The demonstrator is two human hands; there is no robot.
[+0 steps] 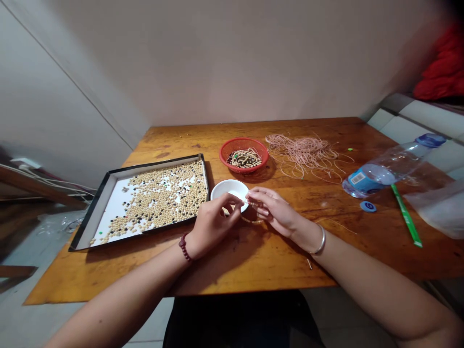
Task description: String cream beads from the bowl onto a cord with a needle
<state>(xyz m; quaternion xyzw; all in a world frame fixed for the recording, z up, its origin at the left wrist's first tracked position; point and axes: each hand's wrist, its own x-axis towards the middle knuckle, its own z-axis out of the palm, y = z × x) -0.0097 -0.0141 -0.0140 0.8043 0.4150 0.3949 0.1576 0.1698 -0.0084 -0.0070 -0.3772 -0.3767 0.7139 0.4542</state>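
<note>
While between the fingers [235,205], a bead strand [252,220]

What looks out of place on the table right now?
A water bottle lies on its side at the right, not upright. A small pale bit sits alone on the wood near the right hand, and a tiny green speck lies apart beside the loose cords.

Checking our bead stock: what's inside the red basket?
The red basket holds coiled strands of tan beads with a few dark ones; its floor is covered by them, so anything beneath cannot be seen.
</note>
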